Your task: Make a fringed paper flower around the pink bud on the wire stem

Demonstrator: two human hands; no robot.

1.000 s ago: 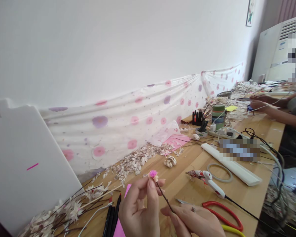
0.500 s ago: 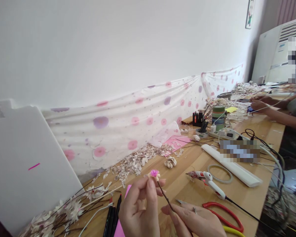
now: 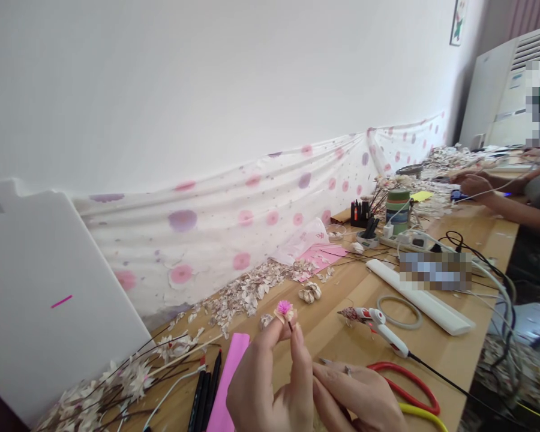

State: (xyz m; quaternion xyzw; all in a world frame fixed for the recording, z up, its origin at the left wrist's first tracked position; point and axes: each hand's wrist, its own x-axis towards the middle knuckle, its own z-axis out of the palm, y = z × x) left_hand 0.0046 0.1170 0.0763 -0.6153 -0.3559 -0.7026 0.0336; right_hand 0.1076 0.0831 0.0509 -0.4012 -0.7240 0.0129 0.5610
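The small pink-tufted flower head on its dark wire stem has been shifted to lower centre, clamped by the left hand, with the right hand now apart and loosely open.

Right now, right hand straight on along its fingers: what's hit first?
Most likely the left hand, whose fingers hold a small pink-centred flower. The right hand points its fingertips at it from close by, though depth is unclear from this view.
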